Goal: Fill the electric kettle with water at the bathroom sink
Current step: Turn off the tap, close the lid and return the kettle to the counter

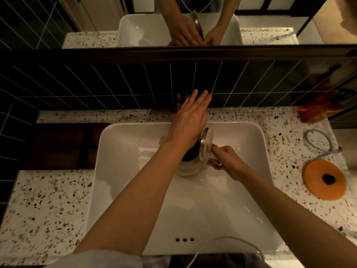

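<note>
White kettle (190, 167) stands upright in the sink (251, 190) under the tap (180, 99); your right hand (228, 161) grips its handle, lid up, while your flat, empty left hand (190, 122) reaches the tap directly behind.

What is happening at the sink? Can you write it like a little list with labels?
place: white sink set in a speckled counter
kettle: kettle held inside the basin, lid flipped open
right hand: right hand gripping the kettle's handle
left hand: left hand open, fingers flat, reaching toward the tap
water: none visible flowing
on the counter: orange round base with a grey cord, at the right
above: mirror showing both hands
</note>
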Demonstrator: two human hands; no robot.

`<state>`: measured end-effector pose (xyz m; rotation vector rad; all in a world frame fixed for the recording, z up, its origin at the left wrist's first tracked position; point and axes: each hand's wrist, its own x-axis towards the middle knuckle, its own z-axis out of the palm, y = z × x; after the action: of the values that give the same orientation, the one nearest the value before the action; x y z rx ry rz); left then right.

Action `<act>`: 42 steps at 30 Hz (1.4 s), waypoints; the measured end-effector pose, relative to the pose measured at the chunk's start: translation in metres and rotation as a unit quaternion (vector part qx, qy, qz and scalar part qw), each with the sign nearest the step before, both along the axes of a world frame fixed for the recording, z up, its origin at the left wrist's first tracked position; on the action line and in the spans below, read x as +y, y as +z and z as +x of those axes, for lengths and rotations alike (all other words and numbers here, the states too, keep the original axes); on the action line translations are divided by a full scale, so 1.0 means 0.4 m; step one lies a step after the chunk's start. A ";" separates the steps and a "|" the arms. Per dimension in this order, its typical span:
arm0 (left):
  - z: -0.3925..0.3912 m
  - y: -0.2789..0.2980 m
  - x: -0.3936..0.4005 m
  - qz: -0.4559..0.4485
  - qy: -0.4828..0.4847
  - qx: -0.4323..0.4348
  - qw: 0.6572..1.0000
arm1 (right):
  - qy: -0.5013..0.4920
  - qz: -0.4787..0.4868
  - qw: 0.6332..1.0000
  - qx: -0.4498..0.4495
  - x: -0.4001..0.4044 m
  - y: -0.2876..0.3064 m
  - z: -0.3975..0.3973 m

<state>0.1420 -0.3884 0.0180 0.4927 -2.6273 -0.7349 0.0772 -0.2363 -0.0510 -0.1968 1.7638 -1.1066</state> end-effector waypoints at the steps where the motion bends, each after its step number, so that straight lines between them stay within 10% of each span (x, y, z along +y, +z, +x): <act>1: 0.000 0.001 -0.003 -0.002 -0.002 0.000 1.000 | 0.000 0.002 1.000 0.001 0.000 0.001 0.000; 10: -0.002 -0.005 -0.002 -0.022 -0.026 -0.050 0.998 | -0.005 0.004 1.000 0.003 -0.004 0.006 0.002; 15: 0.046 0.028 -0.012 0.162 0.051 0.027 0.985 | 0.006 0.003 1.000 0.002 -0.004 0.015 0.004; 21: 0.190 -0.069 -0.026 0.343 0.343 0.087 0.870 | 0.007 -0.003 1.000 0.004 -0.006 0.019 0.011; 27: 0.248 -0.137 0.000 0.644 0.367 0.037 0.670 | 0.002 0.001 1.000 0.008 -0.012 0.014 0.020; 42: 0.293 -0.100 0.079 0.692 0.316 0.101 0.641 | 0.021 -0.016 1.000 0.002 0.061 0.049 0.072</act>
<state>0.2593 -0.3568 -0.0218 1.4395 -0.9746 -2.1873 0.1061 -0.2119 -0.0313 -0.2536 1.7379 -1.1066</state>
